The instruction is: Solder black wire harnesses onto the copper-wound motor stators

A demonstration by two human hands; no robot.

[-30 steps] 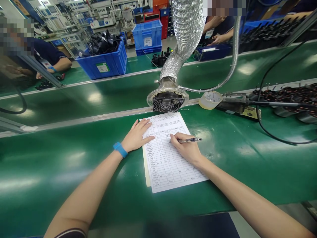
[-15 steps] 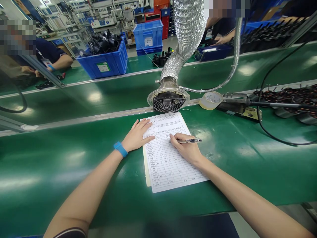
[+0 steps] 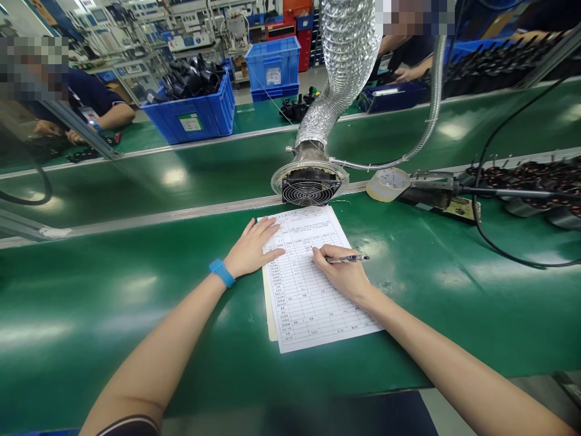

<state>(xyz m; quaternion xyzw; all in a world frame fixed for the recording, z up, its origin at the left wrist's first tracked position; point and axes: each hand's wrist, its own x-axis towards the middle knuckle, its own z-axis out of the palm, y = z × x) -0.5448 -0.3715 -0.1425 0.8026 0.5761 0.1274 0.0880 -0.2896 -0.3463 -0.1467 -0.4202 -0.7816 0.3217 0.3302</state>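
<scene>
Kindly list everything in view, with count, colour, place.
bench: one, green, foreground
form: one, white, on bench
pen: one, dark, in right hand
fan: one, black, beyond form
duct: one, silver, above fan
tape: one, yellowish, right of fan
cable: one, black, right
cylinders: many, silver, right
bins: several, blue, background
parts: many, black, in left bin
co-workers: at least two, dark clothing, background
equipment: various, mostly white, background
left hand: one, blue wristband, on form
right hand: one, bare, on form

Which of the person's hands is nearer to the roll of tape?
Right. The right hand, holding a pen, is in front of the roll of tape and to its left; the left hand lies farther left, on the paper.
</scene>
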